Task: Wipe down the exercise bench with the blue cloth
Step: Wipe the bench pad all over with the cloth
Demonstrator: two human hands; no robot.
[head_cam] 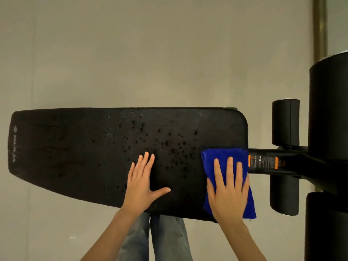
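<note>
Grey floor (131, 53) fills the far half of the view, with a brass-coloured vertical strip (319, 25) at the far right. A black exercise bench (75, 147) lies across the middle, its long axis running left to right; the left end is narrower and carries a pale logo (14, 146). Water droplets (165, 144) are scattered over the middle and right portion of the pad, while the left portion looks mostly free of drops.

The blue cloth (212, 159) lies folded at the right end of the pad, its right edge reaching the pad's edge and its near corner hanging over the near side. The right hand (228, 193) lies flat on top of the cloth, fingers extended and slightly apart, palm pressing down; nothing is pinched or clamped. The left hand (143, 185) rests flat on the bare pad just left of the cloth, fingers spread, thumb pointing right, holding nothing.

Right of the pad, a black frame bar (293, 161) carries a label with orange stripes (263, 163). Black foam rollers (285, 123) stand on both sides of the bar. Grey trouser legs (162, 240) show below the near edge.
</note>
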